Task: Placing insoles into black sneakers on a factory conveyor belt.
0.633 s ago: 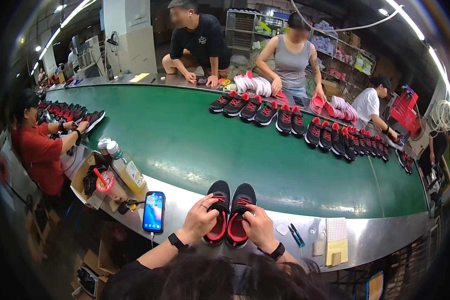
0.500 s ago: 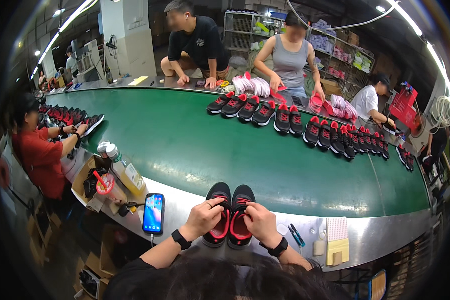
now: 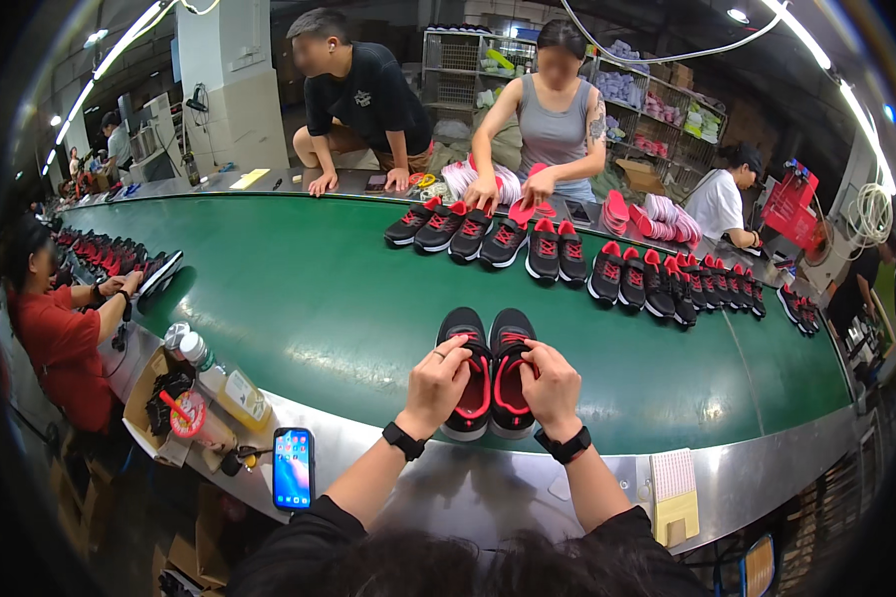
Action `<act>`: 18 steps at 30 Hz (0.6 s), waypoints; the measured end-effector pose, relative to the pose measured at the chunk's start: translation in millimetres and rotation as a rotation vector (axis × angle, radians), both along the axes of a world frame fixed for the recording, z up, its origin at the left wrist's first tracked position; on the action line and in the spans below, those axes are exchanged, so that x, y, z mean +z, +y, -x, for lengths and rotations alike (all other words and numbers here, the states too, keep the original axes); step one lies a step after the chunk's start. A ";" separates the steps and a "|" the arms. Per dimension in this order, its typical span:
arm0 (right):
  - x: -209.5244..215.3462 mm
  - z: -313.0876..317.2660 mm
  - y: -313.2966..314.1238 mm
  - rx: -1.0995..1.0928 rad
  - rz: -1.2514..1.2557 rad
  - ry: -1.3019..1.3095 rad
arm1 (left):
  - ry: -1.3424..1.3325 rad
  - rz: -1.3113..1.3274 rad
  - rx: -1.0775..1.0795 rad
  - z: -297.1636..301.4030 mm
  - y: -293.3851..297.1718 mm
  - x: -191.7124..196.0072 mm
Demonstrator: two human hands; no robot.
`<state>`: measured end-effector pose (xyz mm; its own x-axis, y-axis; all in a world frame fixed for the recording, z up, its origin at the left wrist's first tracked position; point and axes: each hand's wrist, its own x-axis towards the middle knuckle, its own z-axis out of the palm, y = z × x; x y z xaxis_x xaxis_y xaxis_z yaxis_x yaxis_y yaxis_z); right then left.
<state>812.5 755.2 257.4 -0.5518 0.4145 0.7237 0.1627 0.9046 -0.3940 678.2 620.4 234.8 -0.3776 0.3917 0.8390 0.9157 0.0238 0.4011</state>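
A pair of black sneakers with red laces, red lining and white soles stands side by side on the green belt, toes pointing away from me. My left hand (image 3: 436,384) pinches the left sneaker (image 3: 476,390) at its tongue and collar, thumb and fingers closed. On the right sneaker (image 3: 512,390), my right hand (image 3: 552,382) grips the same part in a similar pinch. Both shoe openings face me, and their red insides show. The fingertips partly hide the laces.
Several similar sneakers (image 3: 505,245) line the far side of the green belt (image 3: 319,289). A phone (image 3: 293,468), a bottle (image 3: 234,390) and a cup (image 3: 194,423) stand at left on the metal edge. A notepad (image 3: 675,488) lies at right. Co-workers sit around the belt.
Both hands have moved forward with the sneakers, from the metal edge onto the green belt. Across the belt, a co-worker's hands have moved to the row of sneakers with a red insole.
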 end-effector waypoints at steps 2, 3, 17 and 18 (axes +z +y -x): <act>-9.4 18.2 14.6 -0.036 0.083 0.003 | -0.212 0.043 0.011 16.4 17.6 -11.3; -22.2 28.7 20.6 -0.029 0.118 -0.025 | -0.330 0.068 -0.006 25.0 22.6 -18.0; -79.7 52.1 6.5 -0.151 0.199 -0.319 | -0.642 0.104 -0.331 87.0 33.7 -101.0; -79.7 52.4 8.1 -0.159 0.196 -0.308 | -0.618 0.113 -0.332 85.7 34.3 -99.3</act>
